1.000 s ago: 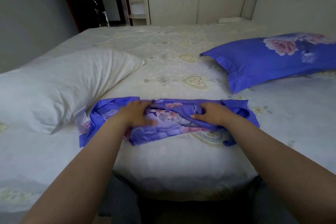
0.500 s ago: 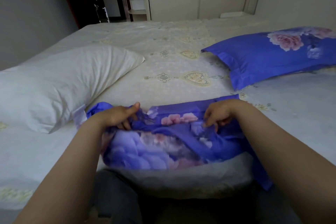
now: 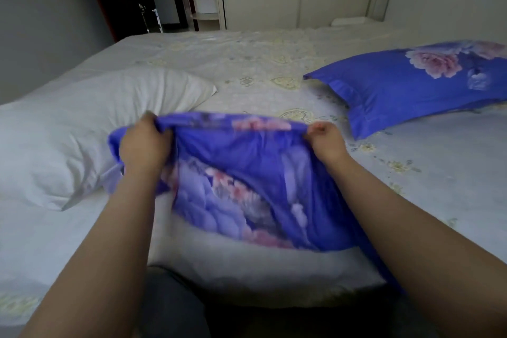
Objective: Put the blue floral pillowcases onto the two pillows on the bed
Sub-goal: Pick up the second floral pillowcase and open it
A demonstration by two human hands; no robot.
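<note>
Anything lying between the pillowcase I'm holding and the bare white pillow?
Nothing visible. Both the left hand and right hand grip the pillowcase right beside the white pillow, with no object between them.

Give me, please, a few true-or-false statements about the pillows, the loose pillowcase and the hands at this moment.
1. Both hands grip the loose pillowcase by its upper edge. True: left hand, right hand.
2. The white pillow already wears a blue floral case. False: it is bare white.
3. The covered pillow lies on the right of the bed. True.
4. The loose pillowcase lies flat and folded on the bed. False: it is held up and hangs over the near edge.
5. The white pillow sits to the left of the hands. True.
</note>
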